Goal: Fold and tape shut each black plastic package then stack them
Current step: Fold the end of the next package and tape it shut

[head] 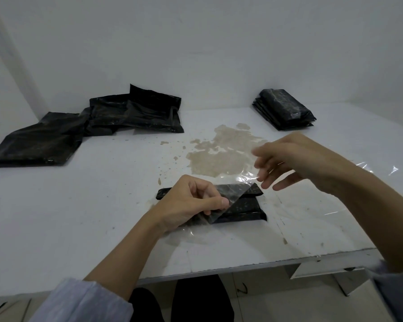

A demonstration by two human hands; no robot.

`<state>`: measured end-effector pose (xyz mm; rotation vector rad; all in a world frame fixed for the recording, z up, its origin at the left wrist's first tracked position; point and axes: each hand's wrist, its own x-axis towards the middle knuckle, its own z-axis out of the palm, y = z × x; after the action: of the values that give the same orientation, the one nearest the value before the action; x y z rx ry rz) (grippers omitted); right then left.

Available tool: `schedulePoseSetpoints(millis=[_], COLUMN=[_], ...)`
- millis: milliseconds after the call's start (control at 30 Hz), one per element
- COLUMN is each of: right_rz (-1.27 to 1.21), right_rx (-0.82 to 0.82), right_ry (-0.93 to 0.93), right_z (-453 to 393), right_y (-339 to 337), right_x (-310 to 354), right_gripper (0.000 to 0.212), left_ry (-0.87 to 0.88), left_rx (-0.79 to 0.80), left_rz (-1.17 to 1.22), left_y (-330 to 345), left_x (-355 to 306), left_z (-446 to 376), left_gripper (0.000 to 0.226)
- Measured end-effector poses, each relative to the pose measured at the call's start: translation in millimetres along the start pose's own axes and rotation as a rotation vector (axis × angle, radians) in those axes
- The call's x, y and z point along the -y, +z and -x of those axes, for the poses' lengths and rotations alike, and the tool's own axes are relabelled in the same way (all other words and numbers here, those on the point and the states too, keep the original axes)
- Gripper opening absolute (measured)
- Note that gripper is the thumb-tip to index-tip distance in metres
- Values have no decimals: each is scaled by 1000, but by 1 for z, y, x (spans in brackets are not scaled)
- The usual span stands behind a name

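A folded black package (pixel 244 209) lies on the white table (pixel 79 205) in front of me. My left hand (pixel 191 203) rests on its left part and pinches a strip of clear tape (pixel 228 198) that runs slanted over the package. My right hand (pixel 296 159) hovers above and to the right of the package, fingers spread and relaxed, holding nothing that I can see. A stack of folded packages (pixel 284 110) sits at the far right. Several unfolded black packages (pixel 91 122) lie in a loose pile at the far left.
A brownish stain (pixel 219 152) spreads over the table's middle. Clear film (pixel 379 168) glints at the right, behind my right wrist. White walls close the table at the back and left. The table's front edge (pixel 219 270) runs just above my knees.
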<state>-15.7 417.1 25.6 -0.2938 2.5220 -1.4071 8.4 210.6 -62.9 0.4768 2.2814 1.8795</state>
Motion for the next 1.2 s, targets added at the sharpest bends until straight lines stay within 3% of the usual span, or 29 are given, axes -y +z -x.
schedulePoseSetpoints(millis=[133, 267, 400, 500, 633, 867, 967, 1100, 1200], right_rz=[145, -43, -297, -467, -462, -238, -254, -270, -254], right_rx=[-132, -309, -398, -391, -349, -403, -407, -388, -378], right_ry=[-118, -163, -118, -25, 121, 49, 51, 57, 42], right_z=[-1, -9, -15, -16, -15, -13, -15, -18, -17], right_y=[7, 7, 13, 24, 52, 72, 71, 68, 69], right_x=[-6, -6, -5, -10, -27, -42, -44, -48, -51], right_gripper=[20, 19, 17, 18, 18, 18, 18, 18, 21], left_ry=[16, 7, 40, 58, -11, -187, -316, -340, -240], left_rx=[19, 14, 34, -85, -285, -233, -201, -336, -463], left_rz=[3, 126, 277, 481, 666, 341, 131, 134, 3], left_y=[-1, -2, -5, -8, -10, -33, -49, -64, -60], left_x=[0, 0, 1, 1, -4, -13, -21, -22, -16], left_z=[0, 0, 2, 2, 1, 12, 28, 37, 38], left_gripper=[17, 33, 14, 14, 25, 29, 9, 13, 8])
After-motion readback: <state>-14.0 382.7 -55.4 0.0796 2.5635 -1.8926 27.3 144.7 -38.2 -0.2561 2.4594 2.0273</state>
